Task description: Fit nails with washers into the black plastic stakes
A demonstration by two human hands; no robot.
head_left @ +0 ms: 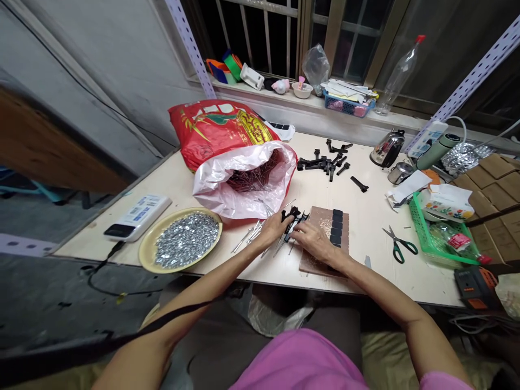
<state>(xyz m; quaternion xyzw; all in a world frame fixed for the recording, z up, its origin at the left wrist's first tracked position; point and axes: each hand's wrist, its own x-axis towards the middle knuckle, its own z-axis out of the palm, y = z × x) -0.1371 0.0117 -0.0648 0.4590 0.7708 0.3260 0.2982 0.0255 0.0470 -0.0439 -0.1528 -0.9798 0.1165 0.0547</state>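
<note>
Black plastic brackets bunched at left edge of brown board; black pads in column on board; steel nails loose just left.

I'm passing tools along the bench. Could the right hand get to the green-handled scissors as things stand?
Probably yes: the right hand rests on the brown board, and the green-handled scissors lie off to its right on the same tabletop, with nothing standing between them.

The left forearm reaches in from the lower left toward two o'clock, the right forearm from the lower right toward ten o'clock. The left hand and right hand sit palm down, just beside each other, fingers curled downward.
</note>
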